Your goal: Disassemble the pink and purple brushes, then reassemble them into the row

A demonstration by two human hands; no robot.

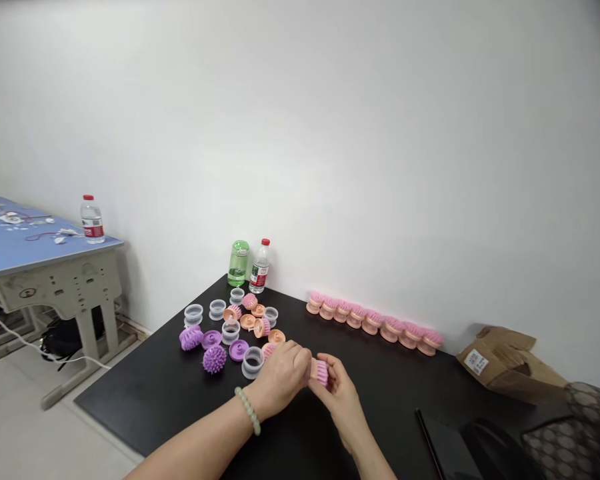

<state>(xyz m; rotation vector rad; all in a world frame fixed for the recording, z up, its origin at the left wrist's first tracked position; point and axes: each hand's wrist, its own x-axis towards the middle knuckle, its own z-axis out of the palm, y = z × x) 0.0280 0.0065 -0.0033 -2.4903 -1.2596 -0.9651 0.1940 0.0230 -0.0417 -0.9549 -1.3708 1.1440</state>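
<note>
Currently: one pink brush (320, 372) held between both hands, over the middle of the black table (140, 400). Left hand (281, 379) closed, fingers wrapped around the brush's near side; pale green bead bracelet (247, 410) on that wrist. Right hand (341, 400) curled on the opposite side, fingers gripping the brush; exact finger placement partly hidden by the hands themselves.

Left of the hands on the table: loose cluster of clear rings (193, 315), purple spiked brushes (215, 359), purple discs (239, 350), peach discs (276, 337) and pink bristle heads (250, 301). Along the table's back edge: neat row of peach-based pink brushes (373, 323), each on its side, touching the next. At the table's back corner: green bottle (239, 263) just beside water bottle (260, 268). Past the table's right end: cardboard packet (510, 360) with white label, and patterned bag (575, 427), partly cut off. Left of the table: blue desk (20, 233) bearing a second water bottle (93, 220); white cable (30, 340) below.
</note>
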